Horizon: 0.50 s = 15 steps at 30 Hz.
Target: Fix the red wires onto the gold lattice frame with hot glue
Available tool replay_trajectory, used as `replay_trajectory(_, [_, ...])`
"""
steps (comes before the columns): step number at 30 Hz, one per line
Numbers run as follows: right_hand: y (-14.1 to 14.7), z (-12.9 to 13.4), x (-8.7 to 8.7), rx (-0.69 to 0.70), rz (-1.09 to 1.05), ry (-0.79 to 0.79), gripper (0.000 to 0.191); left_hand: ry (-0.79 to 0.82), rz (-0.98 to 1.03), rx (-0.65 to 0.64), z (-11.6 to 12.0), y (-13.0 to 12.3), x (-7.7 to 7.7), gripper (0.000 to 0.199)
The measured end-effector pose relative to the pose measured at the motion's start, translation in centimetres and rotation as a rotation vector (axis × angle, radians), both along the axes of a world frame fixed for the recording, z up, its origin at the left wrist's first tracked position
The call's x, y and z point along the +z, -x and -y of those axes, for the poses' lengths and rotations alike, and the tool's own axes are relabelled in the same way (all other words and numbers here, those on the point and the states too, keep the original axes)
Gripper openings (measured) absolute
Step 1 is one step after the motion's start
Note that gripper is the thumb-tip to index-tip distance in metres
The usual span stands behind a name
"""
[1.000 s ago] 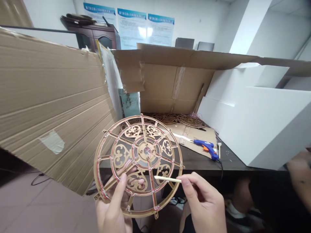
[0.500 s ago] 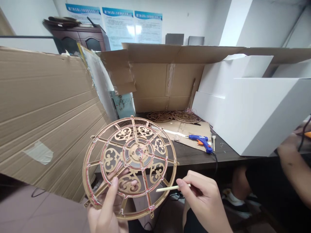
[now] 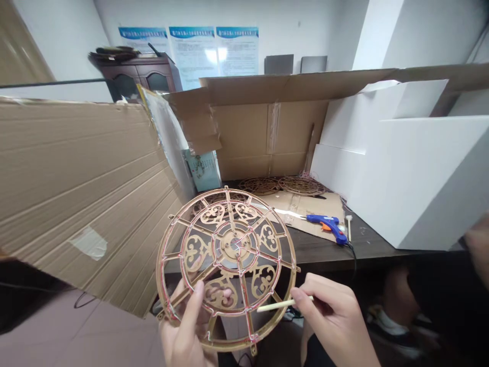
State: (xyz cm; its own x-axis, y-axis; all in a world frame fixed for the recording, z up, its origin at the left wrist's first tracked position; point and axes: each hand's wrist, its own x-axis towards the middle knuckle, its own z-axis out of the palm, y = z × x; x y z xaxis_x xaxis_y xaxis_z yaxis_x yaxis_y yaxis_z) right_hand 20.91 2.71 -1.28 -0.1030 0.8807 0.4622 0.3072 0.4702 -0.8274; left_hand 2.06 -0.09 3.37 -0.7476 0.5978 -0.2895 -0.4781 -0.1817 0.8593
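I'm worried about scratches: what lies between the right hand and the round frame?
In the head view, a pale stick, pinched in the right hand; its tip overlaps the round frame.

Matt metal-look frame (image 3: 228, 248), smooth plast. glue gun (image 3: 325, 220), ribbed cardbd. panel (image 3: 80, 178)

Looks fwd & down from wearer's head ht., close over left hand (image 3: 183, 336) & right hand (image 3: 332, 313), then across dark tabletop (image 3: 317, 251) to cardboard back panel (image 3: 244, 127) mid-frame; reaches far wall posters (image 3: 193, 56) up top, floor tiles (image 3: 95, 336) btm L.
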Motion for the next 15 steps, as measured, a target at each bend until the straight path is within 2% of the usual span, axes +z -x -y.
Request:
replay_trajectory(7, [-0.63,-0.15,-0.01,0.021,-0.037,-0.004,0.034,0.006,-0.046,0.005,0.0,0.3,-0.18,0.059])
replay_trajectory(15, [-0.04,0.18,-0.14,-0.048,-0.103,0.07,0.021,0.029,-0.03,0.001,0.12,0.66,-0.27,0.056])
